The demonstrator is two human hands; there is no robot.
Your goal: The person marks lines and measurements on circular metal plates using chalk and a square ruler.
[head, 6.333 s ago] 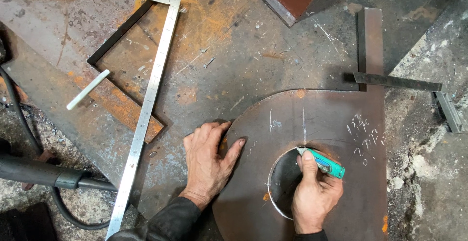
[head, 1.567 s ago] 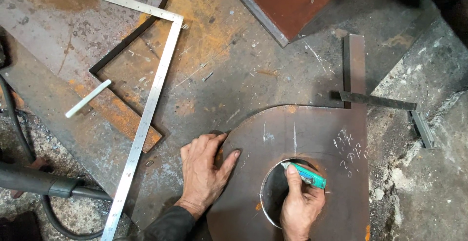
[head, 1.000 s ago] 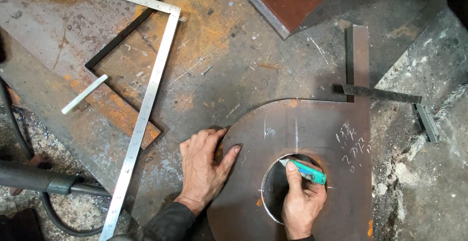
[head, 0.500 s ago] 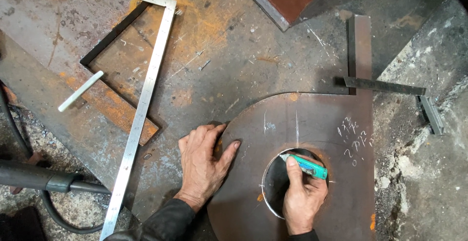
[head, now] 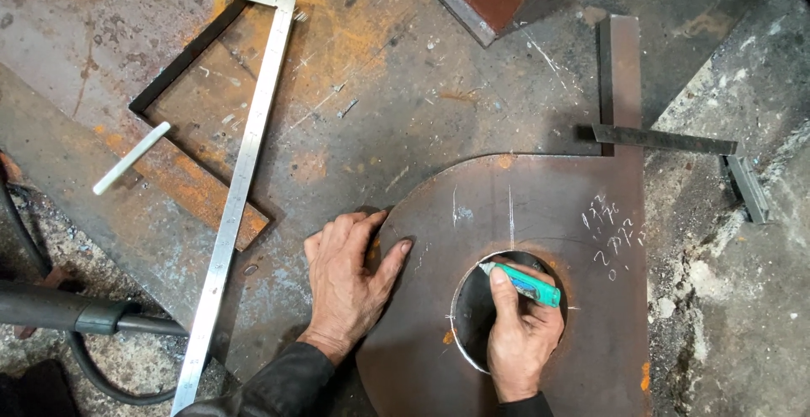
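Observation:
A rusty steel plate with a rounded left edge and a round hole lies in front of me. My left hand presses flat on the plate's left rim, fingers spread. My right hand rests over the hole and grips a teal marker, its tip touching the hole's upper rim. White chalk lines and scribbles mark the plate above and to the right of the hole.
A large metal framing square lies to the left on a rusted sheet. A white chalk stick sits beside it. A small try square lies at the right. A dark hose and handle are at lower left.
The marker tip has travelled along the hole's upper rim toward the left. My left hand stays pressed on the plate. The view shifted slightly.

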